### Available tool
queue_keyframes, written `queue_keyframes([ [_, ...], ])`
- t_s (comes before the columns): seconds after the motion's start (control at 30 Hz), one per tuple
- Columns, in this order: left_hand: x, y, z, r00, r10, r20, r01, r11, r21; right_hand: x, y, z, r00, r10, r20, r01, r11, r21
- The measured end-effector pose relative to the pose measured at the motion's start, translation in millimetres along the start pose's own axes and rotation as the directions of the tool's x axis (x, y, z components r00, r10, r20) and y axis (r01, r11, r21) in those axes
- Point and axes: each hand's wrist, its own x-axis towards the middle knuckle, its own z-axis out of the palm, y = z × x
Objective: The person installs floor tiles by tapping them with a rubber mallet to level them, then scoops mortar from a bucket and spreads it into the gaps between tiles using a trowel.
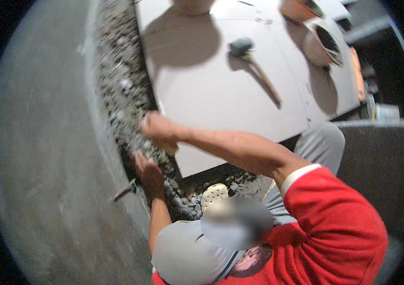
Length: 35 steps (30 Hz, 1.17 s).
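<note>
My right hand is closed over the gravel strip beside the white slab's edge. A pale yellowish bit shows under the fist, but what it grips I cannot make out. Close below it, my left hand reaches down into the gravel with its fingers stretched out, somewhat blurred. Next to that hand, a small tool with a short brown handle lies across the strip's left edge; its kind is unclear. On the large white slabs rests a mallet with a dark grey head and wooden handle.
Two bucket-like containers stand on the slabs at the far right, and a rounded vessel at the top edge. Smooth grey floor borders the gravel on the left. My grey-trousered knee and a cream clog are close by.
</note>
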Motion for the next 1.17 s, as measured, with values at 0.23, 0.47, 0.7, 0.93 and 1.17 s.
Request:
queue_keyframes([
  [0.23,-6,6,-11,0.992,0.125,0.002,-0.125,0.991,0.051,-167,-16,-113,0.988,-0.009,-0.152,0.007,1.000,-0.009],
  [0.47,-33,74,-120,0.973,-0.141,0.183,0.150,0.988,-0.039,-282,-7,-246,0.868,0.256,-0.426,-0.128,0.943,0.306],
  [0.7,-61,185,-239,0.767,-0.534,0.356,0.618,0.764,-0.186,-314,29,-315,0.655,0.402,-0.640,-0.129,0.894,0.429],
  [0.93,-62,263,-292,0.707,-0.512,0.488,0.597,0.802,-0.025,-316,95,-323,0.692,0.535,-0.484,-0.180,0.778,0.602],
  [1.17,-44,332,-360,0.694,-0.428,0.578,0.502,0.864,0.037,-356,119,-258,0.829,0.464,-0.311,-0.550,0.778,-0.304],
])
